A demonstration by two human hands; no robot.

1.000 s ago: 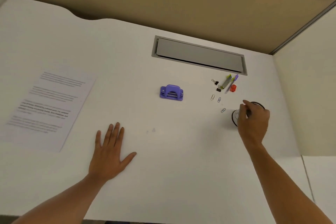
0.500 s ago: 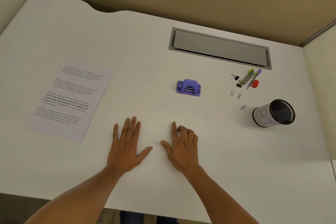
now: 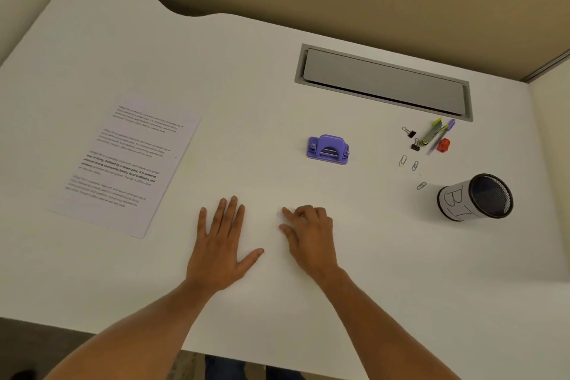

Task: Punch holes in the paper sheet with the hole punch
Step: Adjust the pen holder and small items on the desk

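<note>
A printed paper sheet (image 3: 128, 162) lies flat on the white desk (image 3: 246, 77) at the left. A purple hole punch (image 3: 328, 149) sits near the desk's middle, apart from the sheet. My left hand (image 3: 222, 244) rests palm down on the desk with its fingers spread, holding nothing. Just right of it my right hand (image 3: 308, 234) rests on the desk with its fingers curled under and the index finger and thumb extended. Both hands lie in front of the punch and to the right of the sheet.
A grey cable-tray lid (image 3: 384, 82) is set into the desk at the back. At the right lie binder clips (image 3: 410, 133), pens (image 3: 433, 133), a red sharpener (image 3: 443, 145) and paper clips (image 3: 415, 165). A black mesh cup (image 3: 475, 197) with a white label stands at the far right.
My right hand left the mesh cup and came to rest beside my left hand in front of the punch. My view shifted, so the desk items now appear farther right.
</note>
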